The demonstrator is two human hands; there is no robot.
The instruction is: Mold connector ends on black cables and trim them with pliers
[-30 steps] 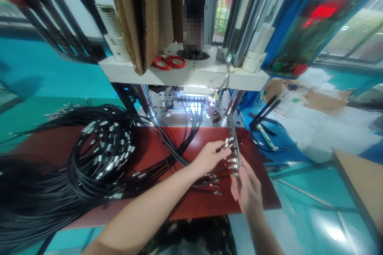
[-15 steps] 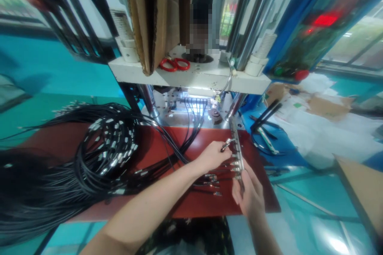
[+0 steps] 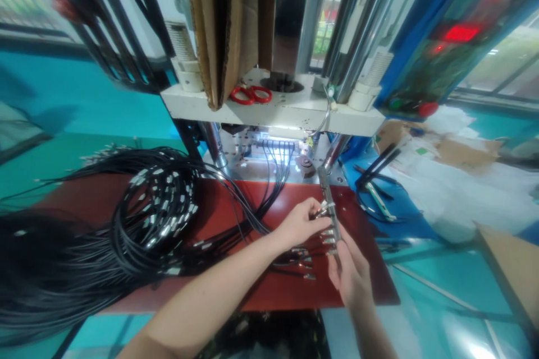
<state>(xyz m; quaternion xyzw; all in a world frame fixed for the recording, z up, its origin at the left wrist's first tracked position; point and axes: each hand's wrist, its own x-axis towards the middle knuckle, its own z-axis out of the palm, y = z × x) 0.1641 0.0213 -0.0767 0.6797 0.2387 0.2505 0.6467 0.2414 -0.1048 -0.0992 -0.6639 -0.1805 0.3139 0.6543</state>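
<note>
My right hand (image 3: 352, 269) grips the near end of a narrow metal bar (image 3: 325, 184), which slants away across the right side of the red-brown board. Several metal cable ends sit along the bar's left edge. My left hand (image 3: 300, 225) pinches a black cable by its metal connector (image 3: 323, 209) at the bar's middle, the thumb reaching onto the bar. Below the left wrist, loose cable ends (image 3: 309, 276) lie on the board. A bundle of black cables (image 3: 229, 233) runs leftward from there.
A white-plated press (image 3: 269, 112) stands ahead, with a row of cables in its lit opening. Red-handled scissors (image 3: 251, 95) rest on its plate. A large cable coil (image 3: 155, 207) covers the board's left. Tools (image 3: 379, 199) lie on a blue surface at right, beside white bags (image 3: 458, 168).
My left thumb has stretched forward onto the bar, and the connector is now against the bar. My right hand keeps its grip. The whole view has shifted slightly.
</note>
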